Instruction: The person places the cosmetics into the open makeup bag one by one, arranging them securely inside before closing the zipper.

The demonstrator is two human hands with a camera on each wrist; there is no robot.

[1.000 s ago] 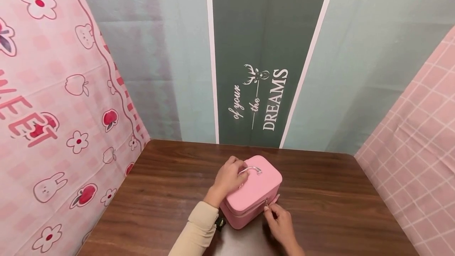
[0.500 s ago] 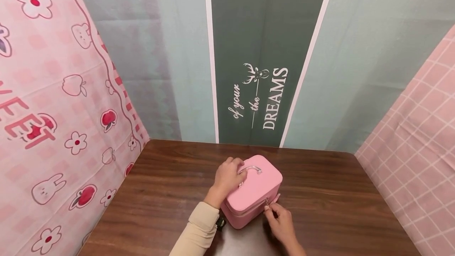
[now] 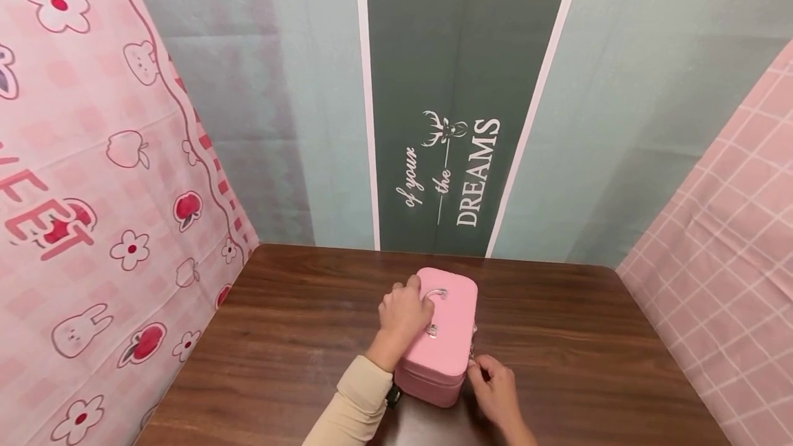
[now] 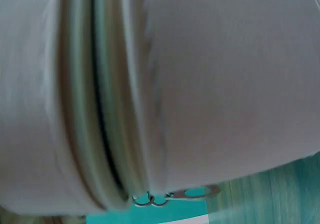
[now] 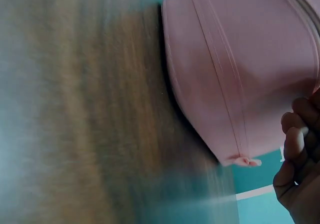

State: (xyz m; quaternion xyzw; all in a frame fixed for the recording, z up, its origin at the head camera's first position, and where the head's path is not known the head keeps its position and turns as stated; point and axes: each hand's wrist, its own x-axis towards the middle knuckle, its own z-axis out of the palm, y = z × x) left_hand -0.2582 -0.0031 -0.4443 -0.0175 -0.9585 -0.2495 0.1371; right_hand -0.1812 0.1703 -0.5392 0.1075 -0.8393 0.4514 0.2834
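A pink zip-up cosmetic case (image 3: 455,336) with a metallic-looking carry handle (image 3: 436,292) on its lid stands upright on the table. My left hand (image 3: 405,312) holds the lid's left edge beside the handle, thumb on top; some fingertips are hidden. At the case's right side my right hand (image 3: 495,387) pinches a small metal zipper pull (image 3: 472,349), mostly covered by the fingers. Close up in the left wrist view runs the zipper (image 4: 97,104), with metal rings and a clip (image 4: 192,193) below. Curled fingers (image 5: 295,144) of the right hand show beside the case in the right wrist view.
The brown wood-grain table (image 3: 297,349) extends around the case. Behind it hangs a green and pale blue cloth (image 3: 446,54) with lettering. Patterned pink cloths stand at the left (image 3: 93,191) and right (image 3: 712,226).
The case has turned counterclockwise on the table, its far end swinging left and its near end right. My left hand has moved with it. The right hand stays at the zipper pull.
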